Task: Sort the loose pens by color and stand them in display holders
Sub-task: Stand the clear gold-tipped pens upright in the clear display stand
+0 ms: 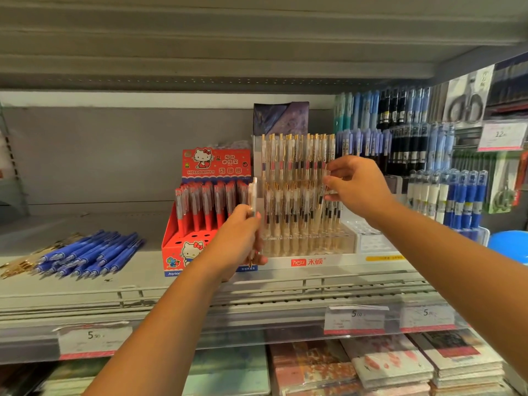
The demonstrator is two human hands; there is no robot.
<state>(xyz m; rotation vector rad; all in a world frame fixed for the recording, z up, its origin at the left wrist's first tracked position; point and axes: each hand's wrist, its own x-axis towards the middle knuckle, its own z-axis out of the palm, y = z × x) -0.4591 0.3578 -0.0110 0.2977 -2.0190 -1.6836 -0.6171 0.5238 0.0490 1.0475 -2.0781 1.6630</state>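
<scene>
The left hand [240, 235] holds white pens [253, 195] straight up, in front of the red box [183, 247]. The right hand [357, 187] pinches one pen [322, 194] at the right side of the clear holder [308, 241]. Loose blue pens [88, 255] lie on the shelf [143, 281], far to the left.

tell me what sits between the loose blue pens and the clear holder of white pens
The red display box holding red pens, seen in the head view.
</scene>
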